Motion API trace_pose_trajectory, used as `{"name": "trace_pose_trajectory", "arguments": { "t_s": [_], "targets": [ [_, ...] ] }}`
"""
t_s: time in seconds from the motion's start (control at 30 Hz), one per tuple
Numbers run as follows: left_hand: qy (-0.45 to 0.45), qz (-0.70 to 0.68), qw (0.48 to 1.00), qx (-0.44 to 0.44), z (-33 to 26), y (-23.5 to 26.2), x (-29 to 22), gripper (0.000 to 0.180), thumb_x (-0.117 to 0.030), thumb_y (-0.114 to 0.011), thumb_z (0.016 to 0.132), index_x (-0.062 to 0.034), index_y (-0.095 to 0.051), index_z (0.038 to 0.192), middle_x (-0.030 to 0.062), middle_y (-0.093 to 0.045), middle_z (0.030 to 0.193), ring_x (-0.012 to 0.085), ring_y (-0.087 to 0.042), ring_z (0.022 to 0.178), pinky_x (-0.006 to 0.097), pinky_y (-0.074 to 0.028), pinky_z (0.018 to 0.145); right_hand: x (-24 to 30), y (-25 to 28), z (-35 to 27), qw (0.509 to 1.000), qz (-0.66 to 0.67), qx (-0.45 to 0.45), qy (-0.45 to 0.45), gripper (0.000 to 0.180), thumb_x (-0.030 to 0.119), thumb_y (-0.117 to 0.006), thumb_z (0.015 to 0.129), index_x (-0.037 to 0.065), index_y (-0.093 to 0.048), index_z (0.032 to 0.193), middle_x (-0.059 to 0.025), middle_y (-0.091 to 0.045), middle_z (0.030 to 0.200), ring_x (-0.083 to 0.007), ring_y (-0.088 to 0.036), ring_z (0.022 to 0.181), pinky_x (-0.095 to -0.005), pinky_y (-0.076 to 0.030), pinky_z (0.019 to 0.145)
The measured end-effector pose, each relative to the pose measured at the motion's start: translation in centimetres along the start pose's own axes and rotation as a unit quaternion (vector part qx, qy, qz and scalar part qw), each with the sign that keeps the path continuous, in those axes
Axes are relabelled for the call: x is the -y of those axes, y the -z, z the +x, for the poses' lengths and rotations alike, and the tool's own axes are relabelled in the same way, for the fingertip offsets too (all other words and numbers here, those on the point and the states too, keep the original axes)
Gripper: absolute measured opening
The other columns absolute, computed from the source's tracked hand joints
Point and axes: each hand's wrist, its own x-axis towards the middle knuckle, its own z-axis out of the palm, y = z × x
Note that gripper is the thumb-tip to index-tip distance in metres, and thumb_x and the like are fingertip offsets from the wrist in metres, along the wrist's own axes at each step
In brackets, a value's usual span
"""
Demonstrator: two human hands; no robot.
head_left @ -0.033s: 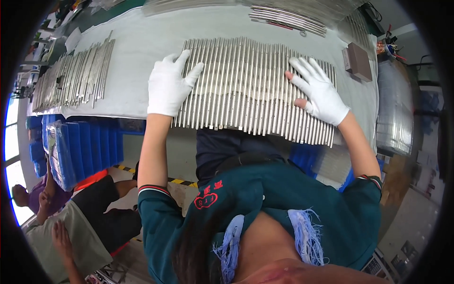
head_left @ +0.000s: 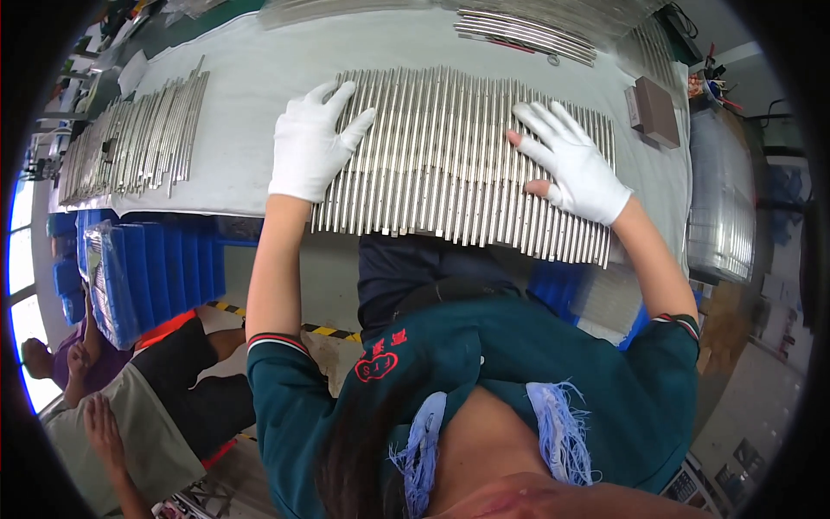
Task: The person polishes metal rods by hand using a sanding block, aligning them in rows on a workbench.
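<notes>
— Where are the hands?

— Both flat on the row of metal rods (head_left: 450, 156) on the counter (head_left: 251, 78). The left hand (head_left: 313, 147) and the right hand (head_left: 575, 164) have fingers spread wide, gripping nothing.

— Any risk?

— The rods' near ends overhang the counter edge. An uneven push could probably roll some off, or skew them toward the second bundle of rods (head_left: 130, 138).

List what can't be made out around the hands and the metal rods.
- Rods under the left hand and right hand: covered by gloves, head view.
- Far rod bundle: too small to count.
- Blue crates: contents hidden by plastic film.
</notes>
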Motion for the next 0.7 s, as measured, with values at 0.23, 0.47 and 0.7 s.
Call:
{"name": "trace_pose_trajectory", "arguments": {
  "t_s": [0.23,0.47,0.7],
  "targets": [
    [-0.129,-0.157,0.979,0.028,6.0,-5.5,2.0,0.035,-0.034,-0.065,0.099,-0.0102,-0.074,0.123,0.0132,-0.071,0.122,0.0331,-0.066,0.112,0.042,-0.052,0.098,-0.6,-3.0,11.3,0.994,0.047,-0.096,-0.034,0.057,0.051,-0.053,0.101,0.014,-0.056,0.144,-0.015,-0.056,0.145,-0.0346,-0.054,0.132,-0.0446,-0.039,0.115],
    [-0.095,-0.151,0.982,0.064,6.3,-5.3,2.1,0.033,-0.038,-0.063,0.099,-0.0178,-0.076,0.121,0.011,-0.072,0.119,0.0309,-0.066,0.109,0.04,-0.052,0.096,-0.1,-3.9,14.7,0.985,0.023,-0.124,-0.117,0.039,0.042,-0.058,0.1,0.015,-0.067,0.127,-0.0117,-0.065,0.116,-0.0309,-0.062,0.113,-0.0432,-0.05,0.099],
    [-0.067,-0.09,0.992,0.058,5.5,-4.3,1.0,0.047,-0.053,-0.064,0.094,-0.0194,-0.075,0.124,0.0119,-0.071,0.121,0.0302,-0.063,0.118,0.045,-0.049,0.102,4.2,-4.4,14.5,0.968,-0.008,-0.166,-0.189,0.053,0.05,-0.06,0.096,0.001,-0.066,0.118,-0.0188,-0.067,0.118,-0.0358,-0.063,0.115,-0.0475,-0.049,0.098]
  ]
}}
